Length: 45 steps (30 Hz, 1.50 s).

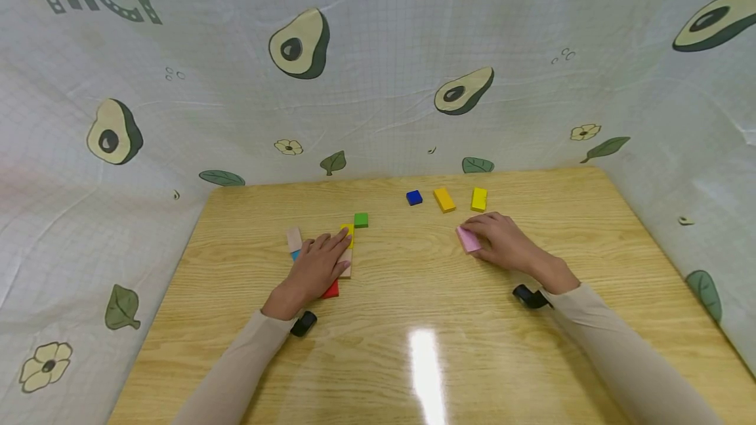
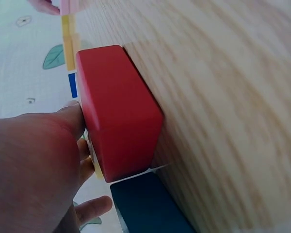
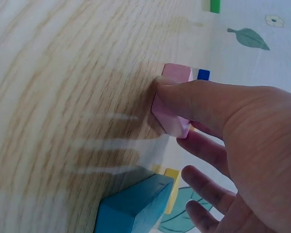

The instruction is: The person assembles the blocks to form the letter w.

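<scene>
My left hand [image 1: 315,267] lies with fingers spread over a cluster of wooden blocks. From under it show a red block [image 1: 331,290], a natural wood block [image 1: 346,265], a yellow block [image 1: 349,233] and a bit of blue block [image 1: 295,255]. In the left wrist view the red block stands close to the thumb, with a dark blue block [image 2: 148,204] beside it. My right hand [image 1: 502,241] pinches a pink block [image 1: 468,239] between thumb and fingers at the table. A teal block [image 3: 133,206] sits near that hand in the right wrist view, hidden from the head view.
A green block [image 1: 361,220] sits at the cluster's far corner, a pale wood block [image 1: 294,239] at its left. Toward the table's back edge lie a blue block [image 1: 414,197], an orange block [image 1: 444,200] and a yellow one. A printed cloth [image 1: 378,117] hangs behind the table [image 1: 378,359].
</scene>
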Motion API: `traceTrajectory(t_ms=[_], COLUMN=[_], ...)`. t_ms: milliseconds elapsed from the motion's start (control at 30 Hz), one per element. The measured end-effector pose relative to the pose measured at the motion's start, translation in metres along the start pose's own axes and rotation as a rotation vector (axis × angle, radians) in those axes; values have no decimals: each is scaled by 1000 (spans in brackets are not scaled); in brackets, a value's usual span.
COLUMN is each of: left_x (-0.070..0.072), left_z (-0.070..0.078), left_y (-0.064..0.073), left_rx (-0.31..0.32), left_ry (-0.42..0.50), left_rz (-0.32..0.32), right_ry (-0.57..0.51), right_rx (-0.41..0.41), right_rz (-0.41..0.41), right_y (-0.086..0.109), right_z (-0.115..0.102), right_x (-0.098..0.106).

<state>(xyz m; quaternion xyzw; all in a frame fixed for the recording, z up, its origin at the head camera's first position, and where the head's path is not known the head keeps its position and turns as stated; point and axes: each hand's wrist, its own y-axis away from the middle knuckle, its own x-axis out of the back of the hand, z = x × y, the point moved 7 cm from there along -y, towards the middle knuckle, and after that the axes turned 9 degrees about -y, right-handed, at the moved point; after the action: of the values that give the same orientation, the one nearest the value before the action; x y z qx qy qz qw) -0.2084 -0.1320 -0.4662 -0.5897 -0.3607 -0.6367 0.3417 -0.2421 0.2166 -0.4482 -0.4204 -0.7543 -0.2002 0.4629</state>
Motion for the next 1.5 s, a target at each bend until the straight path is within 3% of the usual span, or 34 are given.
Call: traceTrajectory(t_ms=[367, 933, 1500], left_x=[0, 0, -1], left_z=[1, 0, -1], left_y=[2, 2, -1], left_rx=[-5, -3, 10], left_ry=[-2, 3, 20], left_rz=[12, -10, -15], right_ry=[-21, -34, -23], right_rx=[37, 88, 61], right_rz=[22, -10, -53], right_y=[-15, -74, -108], right_z=[-21, -76, -96], right_x=[-8, -44, -68])
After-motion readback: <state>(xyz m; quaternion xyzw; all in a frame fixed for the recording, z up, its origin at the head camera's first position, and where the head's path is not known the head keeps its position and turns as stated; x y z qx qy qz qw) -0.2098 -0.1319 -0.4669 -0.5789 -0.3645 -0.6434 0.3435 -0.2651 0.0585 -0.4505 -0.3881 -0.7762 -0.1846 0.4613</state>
